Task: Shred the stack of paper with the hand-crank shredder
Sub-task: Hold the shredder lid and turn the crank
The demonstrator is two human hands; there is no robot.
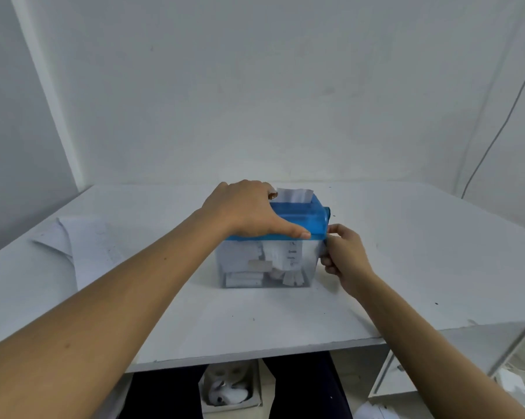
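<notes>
the left hand (249, 207) gripped the blue top of the shredder (303, 220) mid-table, a sheet (294, 195) standing in its slot; the right hand (346, 255) curled round the crank (327, 213) (handle mostly hidden); the stack of paper (85, 246) lay leftward

My white table (406, 267) butts against a bare white wall (255, 86) with a thin dark cable (510, 119) running down it on my right, while below the table edge an open box (256, 385) of white oddments sits beside a white shelf unit (388, 376).
</notes>
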